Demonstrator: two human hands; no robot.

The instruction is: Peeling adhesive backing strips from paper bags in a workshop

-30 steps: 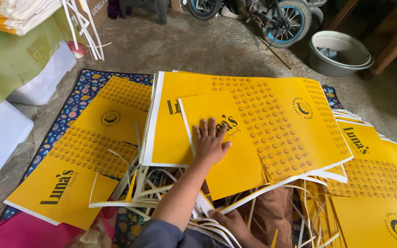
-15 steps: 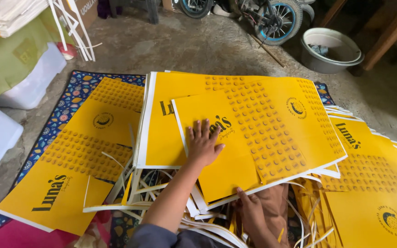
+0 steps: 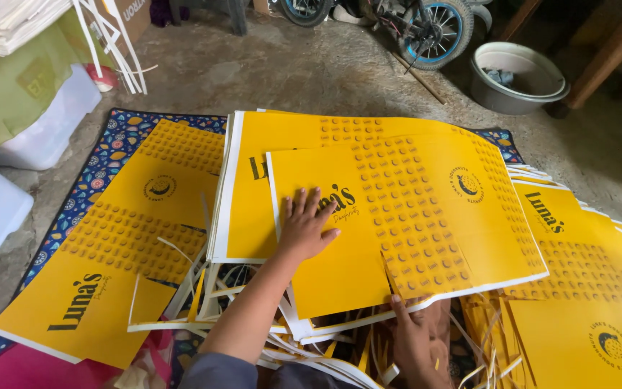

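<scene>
You see a rough grey concrete floor [image 3: 325,79], a patterned mat [image 3: 102,180] at left, a basin [image 3: 520,75] and bicycle wheel [image 3: 437,32] far right.

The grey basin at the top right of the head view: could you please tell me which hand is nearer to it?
Right. The right hand grips the near edge of the top yellow sheet, below the grey basin; the left hand lies flat farther left.

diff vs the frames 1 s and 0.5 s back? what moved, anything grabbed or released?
Little changed. The left hand lies flat, as before, on the top yellow printed sheet; that sheet now sits squarer on the stack, having been skewed earlier. The right hand has come up to the sheet's near edge, fingers touching it. Nothing visibly grabbed or released. The side stacks, patterned mat and grey basin are unchanged.
</scene>
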